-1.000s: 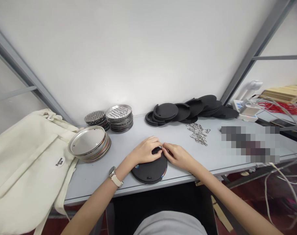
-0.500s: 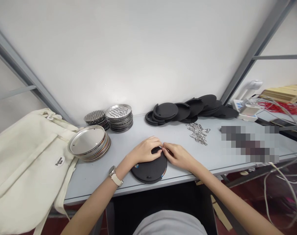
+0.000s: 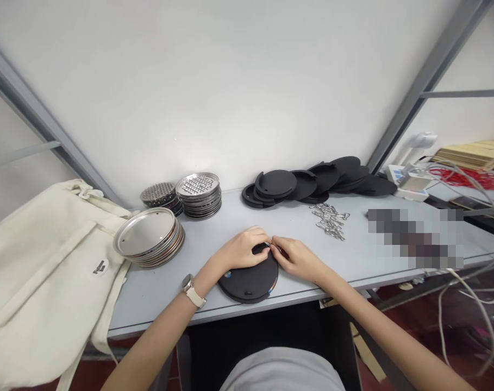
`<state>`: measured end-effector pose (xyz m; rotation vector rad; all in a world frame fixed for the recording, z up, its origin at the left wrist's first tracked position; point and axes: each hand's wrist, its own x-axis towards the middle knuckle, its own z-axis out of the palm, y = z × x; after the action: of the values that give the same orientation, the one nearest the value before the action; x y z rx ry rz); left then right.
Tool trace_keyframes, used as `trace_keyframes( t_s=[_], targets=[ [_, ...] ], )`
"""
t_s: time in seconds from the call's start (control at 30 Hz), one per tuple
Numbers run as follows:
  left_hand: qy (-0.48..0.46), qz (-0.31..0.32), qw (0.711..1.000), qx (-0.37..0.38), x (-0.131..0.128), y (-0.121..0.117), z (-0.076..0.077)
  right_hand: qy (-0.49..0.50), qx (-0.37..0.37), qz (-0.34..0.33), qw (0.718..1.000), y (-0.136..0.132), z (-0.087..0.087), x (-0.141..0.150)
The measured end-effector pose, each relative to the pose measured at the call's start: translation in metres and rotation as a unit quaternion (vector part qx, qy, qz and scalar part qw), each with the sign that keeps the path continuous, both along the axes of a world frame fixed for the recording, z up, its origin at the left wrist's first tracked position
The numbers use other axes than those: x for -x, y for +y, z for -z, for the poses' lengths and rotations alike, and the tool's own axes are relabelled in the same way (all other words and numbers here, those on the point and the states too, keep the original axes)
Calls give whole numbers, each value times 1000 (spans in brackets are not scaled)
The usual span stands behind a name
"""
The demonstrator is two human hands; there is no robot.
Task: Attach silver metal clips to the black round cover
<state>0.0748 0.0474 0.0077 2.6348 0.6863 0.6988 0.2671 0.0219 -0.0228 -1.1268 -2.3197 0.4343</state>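
Note:
A round black disc (image 3: 250, 279) lies flat near the table's front edge, with a coloured strip along its right rim and a small slot near its front. My left hand (image 3: 247, 250), a watch on its wrist, curls over the far part of the disc, thumb and fingers closing on its edge. Against those fingertips, my right hand (image 3: 291, 257) pinches at the disc's far right edge. Something small and silvery shows between the fingertips, mostly hidden; it looks like a metal clip. A heap of metal clips (image 3: 330, 221) lies to the right beyond my hands.
Round metal plates (image 3: 147, 233) stand stacked at left; grater discs (image 3: 198, 187) are piled behind them. Black round covers (image 3: 275, 184) overlap along the wall. A cream bag (image 3: 55, 282) leans over the left end. White cables (image 3: 485, 304) hang at right. A blurred patch hides something on the table.
Both hands stay at the disc's far edge with only slight finger movement. A little more of the silvery piece shows between the fingertips. The view has shifted very slightly.

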Motion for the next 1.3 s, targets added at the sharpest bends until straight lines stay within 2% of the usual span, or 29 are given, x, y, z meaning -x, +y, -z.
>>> trace_keyframes(
  t_s=[1.3],
  targets=[
    [-3,-8,1000,11,0,0,1,17,9,6,1000,1,4,-1]
  ],
)
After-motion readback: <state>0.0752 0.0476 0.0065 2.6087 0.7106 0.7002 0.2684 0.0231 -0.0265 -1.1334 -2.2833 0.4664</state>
